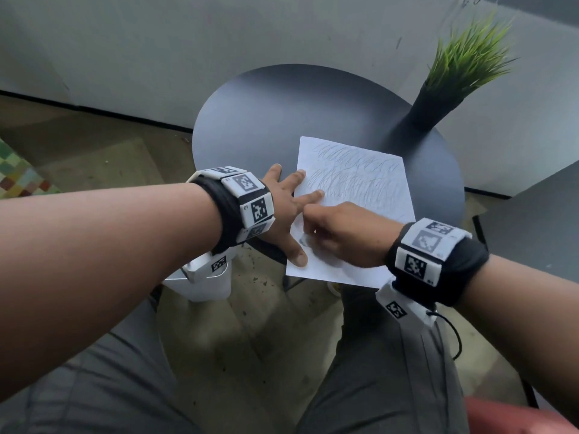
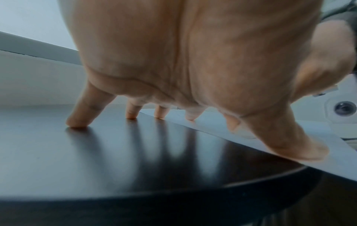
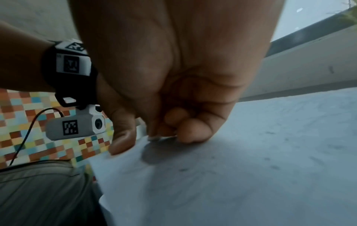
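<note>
A white sheet of paper (image 1: 360, 189) (image 3: 231, 175) covered in pencil scribbles lies on a round dark table (image 1: 266, 120) (image 2: 96, 160), its near corner hanging over the rim. My left hand (image 1: 282, 208) (image 2: 173, 61) is spread flat. Its thumb and two fingers press the sheet's (image 2: 343, 162) left edge, and the outer fingers rest on bare table. My right hand (image 1: 338, 236) (image 3: 173, 76) has curled fingers that pinch a small whitish eraser (image 3: 154, 138) against the sheet near the left thumb. The eraser is blurred in the head view.
A black vase (image 1: 429, 111) with green grass (image 1: 463, 64) stands at the table's back right, close to the sheet's far corner. A grey wall runs behind. A dark grey surface (image 1: 532, 220) lies to the right. My knees sit under the table's near edge.
</note>
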`<act>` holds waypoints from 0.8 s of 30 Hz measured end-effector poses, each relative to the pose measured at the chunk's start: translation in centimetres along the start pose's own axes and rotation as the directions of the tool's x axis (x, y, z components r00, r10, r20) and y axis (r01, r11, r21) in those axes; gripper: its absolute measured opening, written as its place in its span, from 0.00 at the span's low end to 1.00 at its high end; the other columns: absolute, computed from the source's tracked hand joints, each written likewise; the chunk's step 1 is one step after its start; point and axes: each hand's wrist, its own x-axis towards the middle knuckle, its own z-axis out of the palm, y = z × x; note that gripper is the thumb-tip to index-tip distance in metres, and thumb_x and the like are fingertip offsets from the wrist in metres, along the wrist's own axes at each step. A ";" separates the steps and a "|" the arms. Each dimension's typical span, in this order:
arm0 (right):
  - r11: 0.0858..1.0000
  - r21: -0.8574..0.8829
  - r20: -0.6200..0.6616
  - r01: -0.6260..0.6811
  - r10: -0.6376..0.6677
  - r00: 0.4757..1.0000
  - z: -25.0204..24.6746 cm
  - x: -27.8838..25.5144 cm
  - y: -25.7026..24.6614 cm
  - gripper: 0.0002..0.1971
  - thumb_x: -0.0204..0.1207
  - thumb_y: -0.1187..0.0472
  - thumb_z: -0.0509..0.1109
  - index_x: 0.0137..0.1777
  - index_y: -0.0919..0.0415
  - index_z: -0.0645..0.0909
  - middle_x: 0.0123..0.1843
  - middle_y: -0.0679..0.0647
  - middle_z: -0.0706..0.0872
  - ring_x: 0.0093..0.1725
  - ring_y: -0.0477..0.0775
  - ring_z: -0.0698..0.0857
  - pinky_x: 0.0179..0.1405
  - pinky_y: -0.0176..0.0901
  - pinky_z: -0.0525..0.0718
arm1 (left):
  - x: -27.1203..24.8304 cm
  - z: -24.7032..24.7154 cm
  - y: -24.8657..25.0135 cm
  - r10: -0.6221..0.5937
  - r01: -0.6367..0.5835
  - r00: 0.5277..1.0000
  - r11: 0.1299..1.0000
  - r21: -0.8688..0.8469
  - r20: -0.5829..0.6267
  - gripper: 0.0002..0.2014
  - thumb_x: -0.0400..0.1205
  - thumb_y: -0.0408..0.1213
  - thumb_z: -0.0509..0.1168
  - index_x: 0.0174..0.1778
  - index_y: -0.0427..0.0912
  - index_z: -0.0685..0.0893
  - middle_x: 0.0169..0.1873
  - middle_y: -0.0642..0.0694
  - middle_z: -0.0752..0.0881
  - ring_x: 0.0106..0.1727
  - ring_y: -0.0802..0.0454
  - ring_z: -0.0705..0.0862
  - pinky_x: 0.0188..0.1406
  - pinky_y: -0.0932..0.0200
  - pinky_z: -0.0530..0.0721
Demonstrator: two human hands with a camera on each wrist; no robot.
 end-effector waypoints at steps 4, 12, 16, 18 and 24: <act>0.956 0.080 -0.114 -0.283 0.291 0.950 -2.1 0.9 3.9 0.07 0.79 0.53 0.66 0.50 0.56 0.76 0.46 0.53 0.84 0.49 0.59 0.82 0.45 0.48 0.77 | 0.0 -0.1 0.2 -0.014 0.014 1.000 1.000 0.013 0.001 0.62 0.63 0.81 0.67 0.85 0.67 0.36 0.87 0.48 0.38 0.85 0.31 0.42 0.73 0.24 0.62; 0.997 0.016 -0.001 -0.079 0.079 0.997 -0.9 -0.3 1.9 0.07 0.81 0.55 0.66 0.54 0.57 0.77 0.43 0.49 0.81 0.47 0.56 0.80 0.46 0.47 0.76 | 0.1 -0.5 0.5 -0.019 0.018 1.000 0.999 0.046 0.014 0.62 0.63 0.79 0.69 0.84 0.71 0.36 0.87 0.46 0.40 0.84 0.28 0.45 0.70 0.25 0.67; 0.942 0.021 -0.157 -0.334 0.333 0.930 -1.7 0.3 4.0 0.07 0.81 0.53 0.62 0.51 0.56 0.72 0.47 0.57 0.83 0.47 0.62 0.79 0.43 0.49 0.76 | 0.2 -0.7 0.7 -0.025 0.023 0.999 0.998 0.060 0.022 0.62 0.63 0.79 0.68 0.83 0.71 0.35 0.86 0.45 0.41 0.82 0.28 0.48 0.69 0.27 0.69; 0.984 -0.048 -0.104 -0.174 0.168 0.980 -0.4 -0.1 2.1 0.05 0.82 0.55 0.60 0.53 0.54 0.70 0.47 0.58 0.83 0.44 0.61 0.78 0.44 0.51 0.78 | 0.4 -0.7 0.7 -0.025 0.024 0.999 0.997 0.067 0.023 0.62 0.61 0.79 0.69 0.83 0.71 0.35 0.86 0.44 0.42 0.82 0.27 0.49 0.69 0.27 0.69; 0.956 0.052 -0.100 -0.287 0.291 0.951 -1.9 0.0 4.0 0.06 0.80 0.54 0.65 0.51 0.56 0.76 0.48 0.53 0.84 0.51 0.59 0.82 0.46 0.47 0.77 | 0.6 -0.9 1.0 -0.038 0.036 0.999 0.994 0.100 0.022 0.64 0.60 0.80 0.69 0.83 0.71 0.34 0.86 0.43 0.43 0.80 0.27 0.54 0.68 0.30 0.71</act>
